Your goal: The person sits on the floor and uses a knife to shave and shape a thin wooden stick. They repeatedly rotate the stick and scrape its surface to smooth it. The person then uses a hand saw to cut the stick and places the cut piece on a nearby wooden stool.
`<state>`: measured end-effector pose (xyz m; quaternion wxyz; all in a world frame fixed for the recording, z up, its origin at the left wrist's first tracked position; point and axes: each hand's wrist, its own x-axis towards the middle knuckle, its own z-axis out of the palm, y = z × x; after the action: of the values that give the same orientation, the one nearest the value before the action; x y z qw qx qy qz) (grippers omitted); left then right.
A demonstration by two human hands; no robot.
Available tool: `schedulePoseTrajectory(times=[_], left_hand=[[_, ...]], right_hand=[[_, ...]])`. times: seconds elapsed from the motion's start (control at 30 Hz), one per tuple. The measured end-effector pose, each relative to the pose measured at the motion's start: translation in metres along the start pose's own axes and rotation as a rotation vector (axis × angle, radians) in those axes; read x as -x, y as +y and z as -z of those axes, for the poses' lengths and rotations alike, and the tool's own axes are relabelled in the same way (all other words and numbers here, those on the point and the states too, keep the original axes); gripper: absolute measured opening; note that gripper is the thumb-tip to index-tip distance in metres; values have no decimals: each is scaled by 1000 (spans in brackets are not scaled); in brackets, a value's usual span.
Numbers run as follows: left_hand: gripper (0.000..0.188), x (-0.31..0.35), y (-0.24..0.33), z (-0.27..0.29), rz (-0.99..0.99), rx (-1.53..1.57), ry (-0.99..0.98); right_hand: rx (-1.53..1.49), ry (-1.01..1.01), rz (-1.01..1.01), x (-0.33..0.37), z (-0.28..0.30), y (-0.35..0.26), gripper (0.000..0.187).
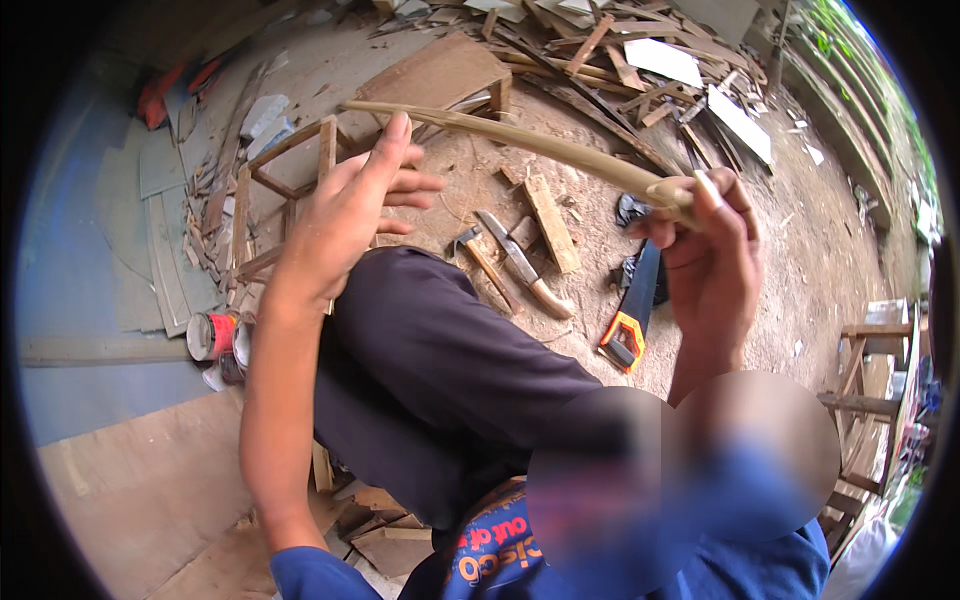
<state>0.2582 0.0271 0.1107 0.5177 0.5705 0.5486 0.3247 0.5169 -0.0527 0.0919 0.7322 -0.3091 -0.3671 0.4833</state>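
Note:
My right hand (712, 255) is closed around the thick end of a long, thin, curved wooden stick (520, 140) that reaches up and left across the view. My left hand (358, 205) is raised with its fingers spread, and its fingertip touches the stick near the far thin end. Below both hands is my knee in dark trousers (440, 360). On the dirt ground beyond the knee lie a hammer (480, 260), a large knife with a pale handle (525, 268), a short plank (552, 222) and an orange-handled handsaw (632, 315).
A small wooden stool frame (285, 190) stands at the left beside a red paint can (212, 335). Scrap wood and boards (620, 50) are piled at the back. Plywood sheets (140, 480) lie at the lower left, more wooden frames (870, 380) at the right.

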Motion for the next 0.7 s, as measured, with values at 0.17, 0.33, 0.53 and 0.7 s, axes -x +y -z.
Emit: schedulePoseTrajectory(times=[0.17, 0.33, 0.53, 0.7], left_hand=[[56, -30, 17, -44, -60, 702, -143], [26, -79, 6, -75, -28, 916, -230], [24, -101, -5, -79, 72, 743, -151], [28, -106, -5, -83, 17, 494, -109]], right_hand=[[101, -160, 86, 15, -1, 15, 16], [323, -253, 139, 16, 23, 55, 23], [1034, 156, -205, 4, 203, 223, 35], [1746, 79, -699, 161, 396, 339, 38]])
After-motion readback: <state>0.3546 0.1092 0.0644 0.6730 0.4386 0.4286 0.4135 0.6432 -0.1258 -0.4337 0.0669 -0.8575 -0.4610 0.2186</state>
